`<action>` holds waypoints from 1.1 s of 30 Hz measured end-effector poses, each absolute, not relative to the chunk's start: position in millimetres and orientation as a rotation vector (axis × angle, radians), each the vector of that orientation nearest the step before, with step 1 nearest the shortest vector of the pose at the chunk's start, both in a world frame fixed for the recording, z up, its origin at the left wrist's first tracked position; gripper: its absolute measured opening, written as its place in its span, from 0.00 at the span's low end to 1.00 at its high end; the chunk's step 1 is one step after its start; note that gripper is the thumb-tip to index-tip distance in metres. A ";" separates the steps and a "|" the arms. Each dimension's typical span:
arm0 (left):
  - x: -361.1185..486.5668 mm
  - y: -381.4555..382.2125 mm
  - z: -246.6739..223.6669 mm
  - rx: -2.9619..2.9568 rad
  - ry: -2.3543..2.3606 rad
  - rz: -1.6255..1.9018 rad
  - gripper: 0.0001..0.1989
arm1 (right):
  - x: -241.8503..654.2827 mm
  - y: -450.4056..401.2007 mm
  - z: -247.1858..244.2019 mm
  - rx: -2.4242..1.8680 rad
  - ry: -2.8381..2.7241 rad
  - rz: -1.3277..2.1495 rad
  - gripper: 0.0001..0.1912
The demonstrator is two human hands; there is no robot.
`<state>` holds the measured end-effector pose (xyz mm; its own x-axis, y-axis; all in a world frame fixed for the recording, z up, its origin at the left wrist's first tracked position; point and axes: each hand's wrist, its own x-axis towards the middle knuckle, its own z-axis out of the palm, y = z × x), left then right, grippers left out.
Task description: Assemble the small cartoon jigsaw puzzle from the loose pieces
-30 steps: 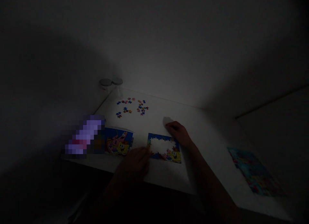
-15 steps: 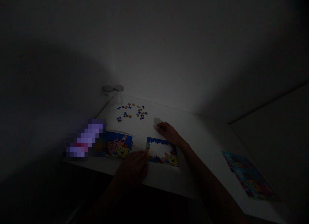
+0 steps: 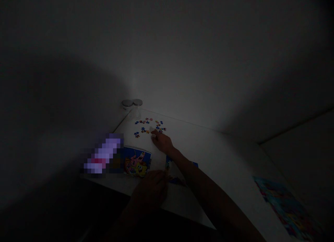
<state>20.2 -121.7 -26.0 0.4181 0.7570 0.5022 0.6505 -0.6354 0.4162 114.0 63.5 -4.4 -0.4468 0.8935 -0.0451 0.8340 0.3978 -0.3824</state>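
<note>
Only had the head cam for this one, and it was pretty dark. The right hand [image 3: 162,141] was stretched out over the white table [image 3: 216,155], fingertips down right by the loose puzzle pieces [image 3: 158,127]. Its fingers looked curled in, but I couldn't tell whether a piece was pinched in there or not.

The pieces lay in a loose scatter around and beyond those fingertips, some off to the left, a tight bunch just past the knuckles. They were small and knobbly, so no real long axis to speak of. The right hand was easily the nearer one.

The left hand [image 3: 150,189] was well back toward the near edge of the table, at the left side of the blue-edged jigsaw [image 3: 170,159]. Touching it, maybe; too murky to say what those fingers were doing. The jigsaw's longer side ran roughly left to right, and the right forearm crossed over it, hiding most of the middle.

Left of that was a cartoon picture [image 3: 135,162], with a pixelated purple patch [image 3: 104,155] beside it. Two lidded jars [image 3: 137,102] sat at the far left corner, and another colourful sheet [image 3: 289,207] was way off right.
</note>
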 end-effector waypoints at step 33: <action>13.9 -118.6 -31.8 2.618 1.218 0.968 0.15 | 129.9 64.8 -1.1 -1.321 -2.513 0.639 0.11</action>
